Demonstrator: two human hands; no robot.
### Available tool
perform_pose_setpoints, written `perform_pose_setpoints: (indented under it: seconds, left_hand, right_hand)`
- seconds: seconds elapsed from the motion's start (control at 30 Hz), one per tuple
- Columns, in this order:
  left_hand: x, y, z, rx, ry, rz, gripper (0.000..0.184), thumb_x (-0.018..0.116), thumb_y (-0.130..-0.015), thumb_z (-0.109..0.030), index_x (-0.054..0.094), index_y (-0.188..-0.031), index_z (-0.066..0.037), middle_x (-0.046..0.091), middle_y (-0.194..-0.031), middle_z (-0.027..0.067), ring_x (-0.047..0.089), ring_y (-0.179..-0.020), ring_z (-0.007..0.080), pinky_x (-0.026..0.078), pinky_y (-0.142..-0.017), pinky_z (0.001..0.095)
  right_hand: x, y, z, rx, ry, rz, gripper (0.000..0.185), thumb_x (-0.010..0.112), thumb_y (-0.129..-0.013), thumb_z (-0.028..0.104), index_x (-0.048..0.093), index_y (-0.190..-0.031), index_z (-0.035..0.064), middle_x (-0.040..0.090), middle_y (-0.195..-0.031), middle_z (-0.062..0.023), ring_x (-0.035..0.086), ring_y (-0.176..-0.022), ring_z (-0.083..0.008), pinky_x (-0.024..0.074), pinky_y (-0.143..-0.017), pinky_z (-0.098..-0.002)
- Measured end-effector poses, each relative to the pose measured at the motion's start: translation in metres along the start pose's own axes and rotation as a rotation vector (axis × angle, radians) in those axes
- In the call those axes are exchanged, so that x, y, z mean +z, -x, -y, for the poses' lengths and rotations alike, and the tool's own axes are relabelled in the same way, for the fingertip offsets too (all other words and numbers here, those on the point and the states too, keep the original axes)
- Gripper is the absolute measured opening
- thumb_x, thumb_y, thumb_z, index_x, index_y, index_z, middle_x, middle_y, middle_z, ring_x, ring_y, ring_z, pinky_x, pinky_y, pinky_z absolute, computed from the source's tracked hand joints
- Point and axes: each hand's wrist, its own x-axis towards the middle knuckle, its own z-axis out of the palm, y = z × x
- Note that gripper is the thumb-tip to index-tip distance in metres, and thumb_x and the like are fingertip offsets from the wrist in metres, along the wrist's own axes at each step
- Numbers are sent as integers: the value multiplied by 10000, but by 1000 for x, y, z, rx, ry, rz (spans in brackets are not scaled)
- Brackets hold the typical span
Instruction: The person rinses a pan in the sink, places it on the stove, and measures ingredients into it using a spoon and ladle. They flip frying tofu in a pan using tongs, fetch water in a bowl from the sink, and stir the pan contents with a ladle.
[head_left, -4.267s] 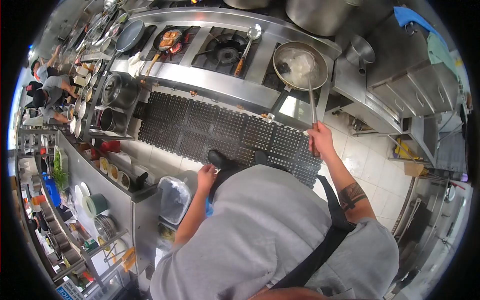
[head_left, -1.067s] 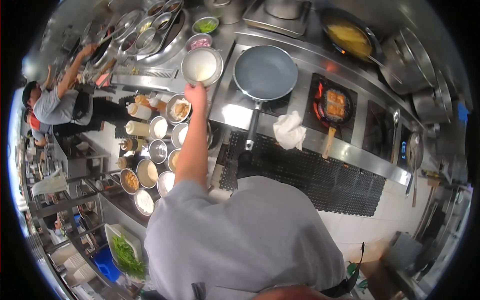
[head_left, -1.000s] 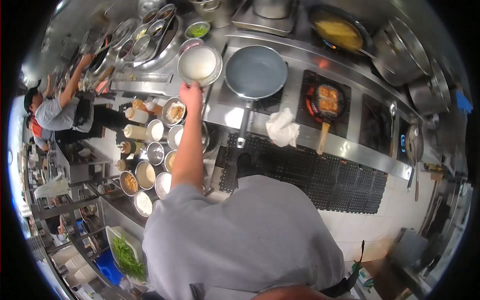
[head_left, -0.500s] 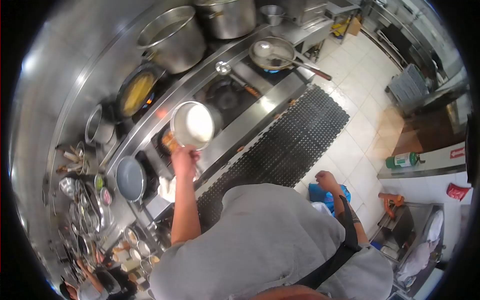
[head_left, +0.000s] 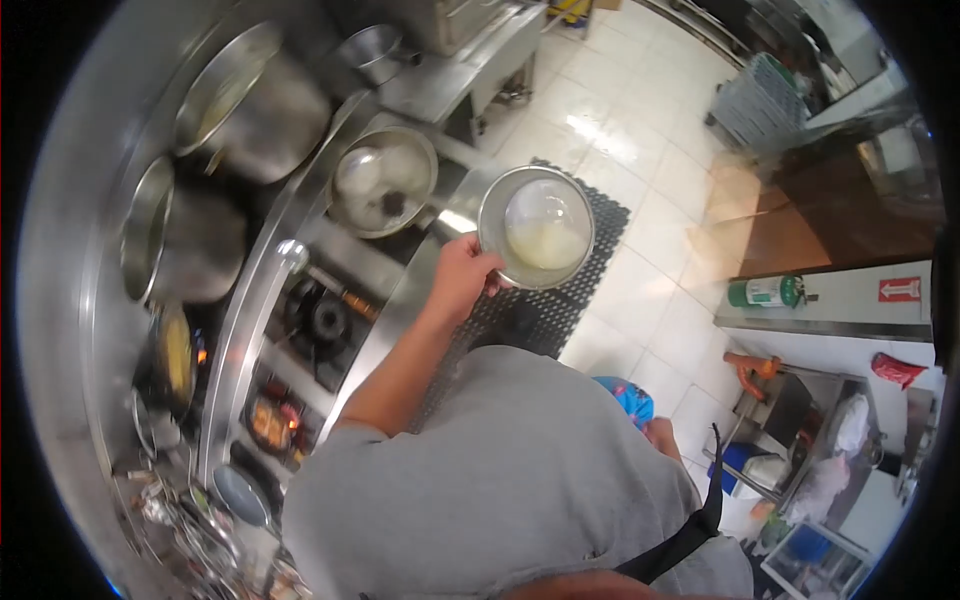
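My left hand point(head_left: 468, 278) grips a round metal pot point(head_left: 492, 207) at its rim, with the thumb over the near edge. A little pale yellowish liquid point(head_left: 545, 242) lies in the bottom. The pot is held over the black floor mat point(head_left: 535, 320), just beyond the stove edge. Left of it, a wide pan point(head_left: 432, 165) with whitish contents and a round metal piece sits on a burner. My right hand point(head_left: 660, 435) hangs low beside my body, near a blue patterned item point(head_left: 628, 398); its fingers are mostly hidden.
Two big stockpots point(head_left: 275, 125) line the back of the stove. A ladle point(head_left: 292, 255) lies by an unlit burner point(head_left: 325, 318). Flames show near a pan of food point(head_left: 270, 422) and a dark pan with yellow contents point(head_left: 178, 355). A grey crate point(head_left: 760, 100) stands across the tiled floor.
My view has turned right. My left hand has carried the pot from above the burners to beyond the stove's front edge. My right hand has dropped closer to my body.
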Motion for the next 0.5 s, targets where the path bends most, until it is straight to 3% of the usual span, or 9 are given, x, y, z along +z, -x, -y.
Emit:
perform_pose_setpoints:
  seconds: [0.07,0.17,0.37,0.5]
  left_hand:
    - [34,-65,-25,-6,-11,56,119,623,-834,12,600,-943,53,654,-742,101,673,-577,176,463,-455,256]
    - [80,-161,-55,-58,-60,75,105,627,-840,3,599,-933,43,654,-744,104,680,-586,183,464,-457,257]
    - [159,-335,-65,-71,-204,57,108,618,-836,21,596,-941,21,660,-774,91,692,-620,177,481,-479,260]
    - [211,-426,-64,-132,-228,-29,58,611,-839,7,582,-888,-4,639,-732,90,692,-618,195,497,-488,301]
  right_hand:
    - [-20,10,-30,97,-86,15,212,624,-897,234,656,-820,38,671,-731,-143,660,-580,-251,532,-504,-418]
    - [-52,-6,40,277,-312,-45,210,617,-898,229,654,-821,37,663,-722,-138,653,-573,-250,525,-492,-407]
    - [-137,-127,141,225,-496,-73,207,602,-902,218,648,-822,33,647,-705,-130,640,-559,-249,509,-470,-386]
    - [-229,-226,147,213,-517,-23,204,592,-904,211,645,-823,30,636,-694,-124,631,-550,-249,499,-455,-371]
